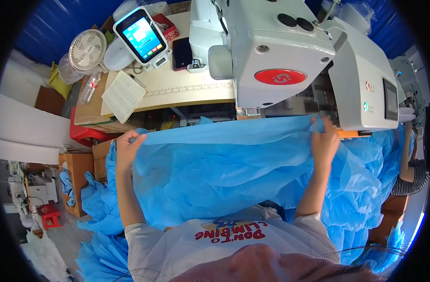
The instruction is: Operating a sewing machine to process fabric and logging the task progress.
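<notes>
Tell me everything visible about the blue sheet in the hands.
The blue sheet looks thin and slightly sheer, like nonwoven fabric. Its upper edge is drawn nearly straight between the left hand and right hand, on the person's side of the white machine; below a smoother band, it falls in loose wrinkles.

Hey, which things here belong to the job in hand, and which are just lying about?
Job in hand:
- Blue fabric, its upper edge held by the left hand and right hand
- White machine beyond it, probably

Apparently lying about:
- Fan
- Notebook
- Clear bottle
</notes>
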Demonstrator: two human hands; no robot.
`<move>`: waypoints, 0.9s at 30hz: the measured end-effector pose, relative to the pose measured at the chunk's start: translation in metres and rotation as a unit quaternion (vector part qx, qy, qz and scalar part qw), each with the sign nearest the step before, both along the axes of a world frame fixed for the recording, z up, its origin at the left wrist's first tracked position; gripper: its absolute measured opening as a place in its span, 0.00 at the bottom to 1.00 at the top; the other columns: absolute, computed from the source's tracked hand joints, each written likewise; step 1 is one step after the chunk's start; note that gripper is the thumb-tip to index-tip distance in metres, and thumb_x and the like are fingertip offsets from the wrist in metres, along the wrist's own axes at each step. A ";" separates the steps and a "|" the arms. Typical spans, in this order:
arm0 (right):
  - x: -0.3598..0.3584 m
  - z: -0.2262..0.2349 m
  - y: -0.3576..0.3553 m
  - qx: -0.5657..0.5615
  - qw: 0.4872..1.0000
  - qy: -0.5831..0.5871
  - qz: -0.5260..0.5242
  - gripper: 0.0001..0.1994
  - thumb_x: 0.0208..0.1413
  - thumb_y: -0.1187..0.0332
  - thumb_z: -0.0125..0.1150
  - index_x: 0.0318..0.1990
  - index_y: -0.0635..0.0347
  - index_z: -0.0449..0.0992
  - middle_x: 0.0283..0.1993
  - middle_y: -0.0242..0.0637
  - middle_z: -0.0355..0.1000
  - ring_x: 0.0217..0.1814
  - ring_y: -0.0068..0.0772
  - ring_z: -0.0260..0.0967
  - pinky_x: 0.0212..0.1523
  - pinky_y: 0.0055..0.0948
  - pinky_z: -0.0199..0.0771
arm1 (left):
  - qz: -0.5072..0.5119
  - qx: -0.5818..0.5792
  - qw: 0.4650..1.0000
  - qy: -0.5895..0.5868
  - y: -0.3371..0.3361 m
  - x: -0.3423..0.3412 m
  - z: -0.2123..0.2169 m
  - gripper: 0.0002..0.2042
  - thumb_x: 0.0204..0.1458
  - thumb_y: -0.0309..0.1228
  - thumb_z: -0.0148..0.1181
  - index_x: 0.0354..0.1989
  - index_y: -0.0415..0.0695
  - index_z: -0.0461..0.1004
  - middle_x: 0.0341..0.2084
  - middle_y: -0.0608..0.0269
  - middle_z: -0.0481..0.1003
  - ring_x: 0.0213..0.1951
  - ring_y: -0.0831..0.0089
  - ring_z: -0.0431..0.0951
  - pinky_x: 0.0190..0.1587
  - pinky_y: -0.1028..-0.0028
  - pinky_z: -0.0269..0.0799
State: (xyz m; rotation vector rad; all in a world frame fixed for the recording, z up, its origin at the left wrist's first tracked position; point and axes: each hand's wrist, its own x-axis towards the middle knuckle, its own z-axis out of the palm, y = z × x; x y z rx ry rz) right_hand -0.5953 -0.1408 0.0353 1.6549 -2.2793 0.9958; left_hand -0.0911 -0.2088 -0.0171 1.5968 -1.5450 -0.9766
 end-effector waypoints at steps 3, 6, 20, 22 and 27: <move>-0.033 -0.012 -0.001 0.030 0.993 0.084 -0.071 0.13 0.44 0.70 0.56 0.39 0.62 0.74 0.37 0.51 0.72 0.40 0.53 0.70 0.38 0.41 0.69 | -0.036 0.030 0.994 0.102 -0.004 -0.043 0.038 0.12 0.47 0.30 0.62 0.16 0.45 0.65 0.17 0.76 0.63 0.24 0.87 0.58 0.28 0.83 0.55; -0.032 -0.002 -0.025 -0.004 0.983 0.181 -0.039 0.15 0.42 0.70 0.58 0.40 0.65 0.72 0.43 0.52 0.70 0.47 0.55 0.65 0.45 0.42 0.65 | -0.017 0.075 0.989 0.126 -0.030 -0.041 0.024 0.12 0.48 0.32 0.61 0.17 0.47 0.66 0.18 0.77 0.64 0.25 0.87 0.60 0.29 0.83 0.55; 0.017 0.003 -0.014 -0.102 0.984 0.143 0.041 0.12 0.54 0.67 0.55 0.44 0.62 0.71 0.47 0.47 0.68 0.51 0.50 0.62 0.52 0.43 0.59 | 0.030 0.134 0.989 0.046 0.085 0.068 -0.014 0.08 0.46 0.28 0.65 0.23 0.43 0.71 0.15 0.74 0.66 0.17 0.88 0.61 0.19 0.83 0.54; 0.045 0.012 -0.014 -0.071 0.984 0.118 0.115 0.12 0.54 0.67 0.55 0.43 0.62 0.72 0.47 0.46 0.69 0.51 0.48 0.63 0.52 0.41 0.60 | 0.049 0.145 0.986 0.072 0.101 0.087 -0.013 0.08 0.46 0.28 0.65 0.23 0.43 0.70 0.14 0.74 0.67 0.16 0.88 0.62 0.18 0.82 0.55; 0.046 0.009 -0.031 -0.007 0.991 0.083 0.108 0.11 0.54 0.66 0.57 0.42 0.62 0.75 0.44 0.43 0.72 0.48 0.44 0.67 0.50 0.36 0.64 | 0.111 0.124 0.984 0.061 0.136 0.114 -0.006 0.07 0.47 0.27 0.64 0.23 0.42 0.71 0.13 0.71 0.66 0.17 0.86 0.65 0.19 0.81 0.59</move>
